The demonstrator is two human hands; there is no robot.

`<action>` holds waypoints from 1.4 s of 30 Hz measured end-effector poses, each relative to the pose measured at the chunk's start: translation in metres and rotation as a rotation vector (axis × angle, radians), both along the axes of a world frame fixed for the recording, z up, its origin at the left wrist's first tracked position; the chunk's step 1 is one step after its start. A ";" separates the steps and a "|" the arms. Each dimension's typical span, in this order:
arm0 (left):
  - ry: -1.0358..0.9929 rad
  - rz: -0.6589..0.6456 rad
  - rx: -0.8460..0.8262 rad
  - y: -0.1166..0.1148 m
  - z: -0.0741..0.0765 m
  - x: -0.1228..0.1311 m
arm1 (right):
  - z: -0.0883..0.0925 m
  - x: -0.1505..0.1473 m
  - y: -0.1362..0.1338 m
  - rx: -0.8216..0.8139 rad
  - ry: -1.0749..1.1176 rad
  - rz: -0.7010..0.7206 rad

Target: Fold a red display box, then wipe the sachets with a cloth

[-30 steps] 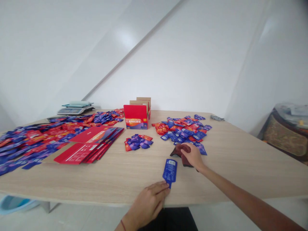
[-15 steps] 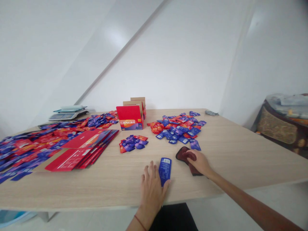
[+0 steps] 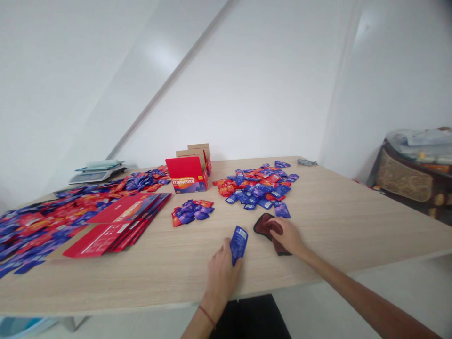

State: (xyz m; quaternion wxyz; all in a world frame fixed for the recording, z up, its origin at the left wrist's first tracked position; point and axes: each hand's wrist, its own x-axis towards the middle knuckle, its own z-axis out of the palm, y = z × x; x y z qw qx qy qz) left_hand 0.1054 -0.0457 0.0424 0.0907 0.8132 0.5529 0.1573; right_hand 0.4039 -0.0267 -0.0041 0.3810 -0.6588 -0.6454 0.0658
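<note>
Near the front edge of the table, my left hand (image 3: pixel 222 268) is closed around the lower end of a blue sachet (image 3: pixel 239 243) with white print, which tilts to the right. To its right, my right hand (image 3: pixel 286 233) pinches a dark brown cloth (image 3: pixel 264 225) with a black edge that lies partly folded on the table. Beyond my left hand is a small cluster of red and blue sachets (image 3: pixel 192 212). A larger pile of sachets (image 3: pixel 259 186) spreads past my right hand.
Flattened red cartons (image 3: pixel 123 219) are stacked at left, beside a long heap of sachets (image 3: pixel 45 219). Open red boxes (image 3: pixel 189 181) stand in a row at the back. A scale (image 3: pixel 97 174) sits at the far left; a grey crumpled item (image 3: pixel 306 162) lies at back right.
My left hand, spread beside the flat sachet before, has closed on it and tilted it to the right. My right hand stays on the brown cloth. The whole view has shifted slightly.
</note>
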 end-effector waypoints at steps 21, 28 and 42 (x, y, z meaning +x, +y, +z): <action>0.060 -0.415 0.124 -0.023 -0.004 -0.048 | -0.003 -0.001 -0.001 0.017 -0.027 -0.016; -0.067 -0.730 0.248 -0.029 -0.010 -0.072 | -0.002 -0.011 -0.005 0.008 -0.287 -0.076; -0.150 -0.738 0.230 -0.026 -0.022 -0.083 | 0.075 -0.051 0.013 0.232 0.464 -0.060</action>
